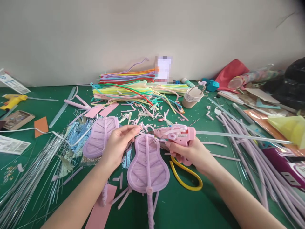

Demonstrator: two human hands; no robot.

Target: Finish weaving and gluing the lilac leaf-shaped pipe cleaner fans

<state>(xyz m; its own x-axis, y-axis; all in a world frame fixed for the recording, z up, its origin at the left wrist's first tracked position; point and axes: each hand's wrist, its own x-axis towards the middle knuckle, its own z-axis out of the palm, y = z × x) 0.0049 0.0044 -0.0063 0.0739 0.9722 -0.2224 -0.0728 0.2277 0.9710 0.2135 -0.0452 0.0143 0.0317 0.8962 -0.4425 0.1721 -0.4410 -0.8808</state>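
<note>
My right hand (188, 149) grips a pink hot glue gun (182, 135), with a long clear glue stick (238, 136) coming out of its back. The nozzle points left, over the top edge of a lilac leaf-shaped fan (137, 167) made of pipe cleaners, its wrapped handle toward me. Thumb and fingertips of my left hand (120, 141) are pinched together just above that fan's upper left; what they hold is too small to make out. Behind my left wrist lies a second lilac fan (95, 144). Yellow-handled scissors (199, 186) rest below my right hand.
Bundled colourful pipe cleaners (124, 90) lie by the wall near a paper-lined cup (190, 97). Blue tassels (78, 136) and thin wires (35, 175) spread left, beside a yellow glue gun (14, 100). Lilac pipe cleaners (257, 165) lie right. Scraps litter the green table (181, 210).
</note>
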